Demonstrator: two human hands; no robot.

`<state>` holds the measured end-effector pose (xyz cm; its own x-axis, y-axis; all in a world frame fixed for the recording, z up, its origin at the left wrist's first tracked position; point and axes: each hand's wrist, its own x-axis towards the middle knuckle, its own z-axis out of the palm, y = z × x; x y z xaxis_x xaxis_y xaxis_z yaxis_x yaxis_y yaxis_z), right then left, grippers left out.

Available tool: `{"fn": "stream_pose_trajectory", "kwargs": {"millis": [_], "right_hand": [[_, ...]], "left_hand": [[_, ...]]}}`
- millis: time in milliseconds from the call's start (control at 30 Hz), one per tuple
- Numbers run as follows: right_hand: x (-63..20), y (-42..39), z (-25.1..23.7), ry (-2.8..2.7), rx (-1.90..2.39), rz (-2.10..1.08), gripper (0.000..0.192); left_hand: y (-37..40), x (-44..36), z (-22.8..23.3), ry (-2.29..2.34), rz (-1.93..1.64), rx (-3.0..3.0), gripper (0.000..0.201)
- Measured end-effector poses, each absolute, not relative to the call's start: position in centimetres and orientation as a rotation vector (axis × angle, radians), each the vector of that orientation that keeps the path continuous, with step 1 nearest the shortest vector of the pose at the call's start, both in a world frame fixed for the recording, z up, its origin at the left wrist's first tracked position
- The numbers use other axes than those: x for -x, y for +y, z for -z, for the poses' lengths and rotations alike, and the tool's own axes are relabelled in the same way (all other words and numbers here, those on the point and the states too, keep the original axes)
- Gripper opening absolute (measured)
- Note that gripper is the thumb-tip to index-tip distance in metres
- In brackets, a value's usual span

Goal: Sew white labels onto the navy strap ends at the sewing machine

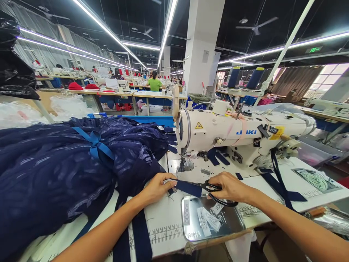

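While the right hand [230, 187] grips black scissors [215, 193], blades pointing left, the left hand [158, 187] pinches a navy strip [188, 188] lying crosswise between both hands, just in front of the Juki sewing machine [240, 134].

White sewing table [169, 222]: Juki machine [240, 134], navy fabric heap [54, 171], metal tray [209, 218] with labels, navy strips [278, 185].

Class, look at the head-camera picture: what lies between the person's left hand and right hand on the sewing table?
In the head view, a short navy strip of cloth spans the gap from the left hand to the black scissors in the right hand.
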<state>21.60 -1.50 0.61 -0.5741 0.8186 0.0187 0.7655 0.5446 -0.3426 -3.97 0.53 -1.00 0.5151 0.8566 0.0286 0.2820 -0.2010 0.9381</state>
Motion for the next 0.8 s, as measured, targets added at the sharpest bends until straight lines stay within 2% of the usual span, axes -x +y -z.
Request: {"fn": "stream_pose_trajectory", "kwargs": {"millis": [300,667,800], "right_hand": [[-21.8,-1.3,0.1,-2.325,1.422,-0.508,0.037],[-23.0,-3.7,-0.9,-2.516,1.385,0.16,0.026],[-22.3,-4.7,-1.9,-2.602,1.405,0.307,0.024]], "left_hand": [[0.4,4.2,0.8,0.955,-0.787,-1.683,0.027],[-0.6,3.7,-0.1,0.829,-0.883,-1.31,0.027],[-1.0,3.5,-0.5,0.81,-0.869,-1.297,0.027]]}}
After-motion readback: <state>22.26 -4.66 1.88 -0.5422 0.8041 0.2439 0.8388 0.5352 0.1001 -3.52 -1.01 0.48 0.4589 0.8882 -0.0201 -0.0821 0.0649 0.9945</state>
